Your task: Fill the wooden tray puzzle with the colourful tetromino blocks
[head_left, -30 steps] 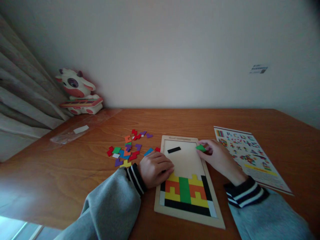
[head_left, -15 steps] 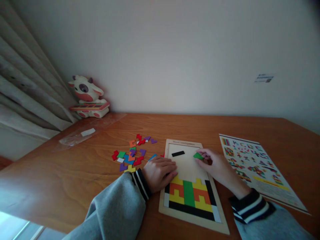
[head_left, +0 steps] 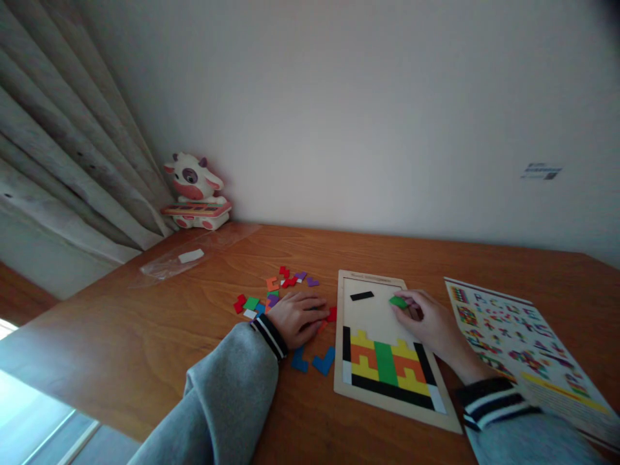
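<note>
The right hand rests on the right edge of the shallow wooden puzzle tray, its fingertips pinched together on a small flat green puzzle piece. That piece is held over the bare pale upper part of the tray, close to its right rim and just to the right of a short black bar piece that lies alone near the top of the tray. The lower part of the tray is filled with fitted pieces in black, yellow, orange, green and white.

The left hand lies palm down on the brown wooden tabletop just left of the tray, fingers loosely together and spread flat over part of a scatter of loose coloured puzzle pieces; whether it grips any one of them cannot be told. A red piece shows at its fingertips, touching the tray's left edge, and two blue angular pieces lie on the tabletop just below the hand, near the grey sleeve with its striped cuff.

To the right of the tray, near the right forearm, lies a printed sheet of coloured pattern examples. Far back on the left, by the wall and the curtain, stands a white and pink toy cow, and in front of it lies a clear plastic bag with a white label.
</note>
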{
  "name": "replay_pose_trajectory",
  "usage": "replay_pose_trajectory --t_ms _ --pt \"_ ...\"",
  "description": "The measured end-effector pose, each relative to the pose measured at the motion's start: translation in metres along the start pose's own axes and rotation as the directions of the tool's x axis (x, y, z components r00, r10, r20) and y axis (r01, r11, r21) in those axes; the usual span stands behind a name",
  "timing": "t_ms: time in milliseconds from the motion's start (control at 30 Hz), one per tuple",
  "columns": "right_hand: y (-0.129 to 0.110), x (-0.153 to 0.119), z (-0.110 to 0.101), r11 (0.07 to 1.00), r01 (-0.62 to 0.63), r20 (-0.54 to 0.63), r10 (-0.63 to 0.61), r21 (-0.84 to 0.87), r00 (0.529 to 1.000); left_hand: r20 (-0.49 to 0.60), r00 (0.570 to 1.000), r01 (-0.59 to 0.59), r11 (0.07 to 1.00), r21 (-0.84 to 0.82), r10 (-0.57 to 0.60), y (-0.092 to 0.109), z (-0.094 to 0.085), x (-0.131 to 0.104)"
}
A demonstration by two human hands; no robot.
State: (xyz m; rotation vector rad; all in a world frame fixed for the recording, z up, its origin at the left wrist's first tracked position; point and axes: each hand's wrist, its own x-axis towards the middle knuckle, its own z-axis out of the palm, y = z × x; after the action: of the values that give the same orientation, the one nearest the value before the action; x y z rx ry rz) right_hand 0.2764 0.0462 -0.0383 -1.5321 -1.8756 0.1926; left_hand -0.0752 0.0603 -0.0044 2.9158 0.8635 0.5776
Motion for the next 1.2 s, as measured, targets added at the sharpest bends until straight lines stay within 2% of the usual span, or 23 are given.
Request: replay_pose_trajectory --t_ms 100,233,400,600,867,1067,1133,1200 --pt "0.005 -0.001 0.000 1.000 0.007 -0.009 -0.006 0.019 1.000 -0.029 0.999 0.022 0.999 0.036 -0.021 0.005 -0.002 0.002" --pt "0.005 -0.003 -0.003 0.999 0.012 -0.011 -0.012 0.043 1.000 0.041 0.999 -0.011 1.000 0.027 0.010 0.009 -0.006 0.003" --pt "0.002 -0.005 -0.007 1.000 0.007 0.015 -0.008 0.022 1.000 0.029 0.997 0.067 0.998 0.005 -0.067 0.009 -0.011 -0.001" --pt "-0.002 -0.005 -0.009 1.000 0.026 0.018 -0.026 -0.007 1.000 0.118 0.992 0.037 0.999 -0.036 -0.033 0.017 -0.013 -0.003" --pt "-0.010 -0.006 -0.009 0.998 0.061 0.063 -0.060 -0.012 0.996 0.065 0.992 0.108 0.993 0.049 -0.111 -0.004 -0.003 -0.006" --pt "-0.019 -0.007 -0.008 0.996 0.091 0.084 -0.091 0.002 0.992 0.045 0.991 0.123 0.992 0.020 -0.123 -0.002 -0.003 -0.003" --pt "-0.020 -0.008 -0.008 0.995 0.102 0.098 -0.101 -0.001 0.990 0.028 0.987 0.157 0.987 0.032 -0.158 -0.002 -0.006 -0.002" --pt "-0.022 -0.008 -0.009 0.995 0.104 0.108 -0.103 -0.002 0.989 -0.015 0.968 0.250 0.965 0.074 -0.249 -0.004 -0.009 -0.003"
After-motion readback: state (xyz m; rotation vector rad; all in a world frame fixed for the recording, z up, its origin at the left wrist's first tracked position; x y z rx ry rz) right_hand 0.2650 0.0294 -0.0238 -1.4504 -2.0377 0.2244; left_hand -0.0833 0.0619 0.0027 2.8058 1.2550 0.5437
